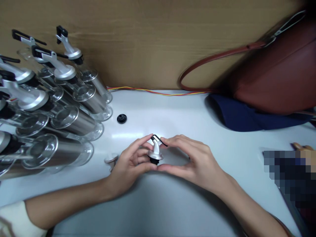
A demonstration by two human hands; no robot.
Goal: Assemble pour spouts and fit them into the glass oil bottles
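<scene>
1. L hand [132,163]: fingers curled, partly closed on spout [156,151], index up top, thumb under black base.
2. R hand [199,159]: thumb & index in C-shape, also on spout, at lever & base.
3. Spout upright btwn both hands, over desk [172,207].
4. 2nd spout [112,158] just beside L hand, part hidden.
5. Blk plug [121,118] farther back, near bottles [66,148].

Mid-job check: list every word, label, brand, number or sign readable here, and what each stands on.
None readable: no lettering shows on the pour spout, bottles, cardboard or red-brown bag.
The pixelated patch at right is too blurred to read.
</scene>
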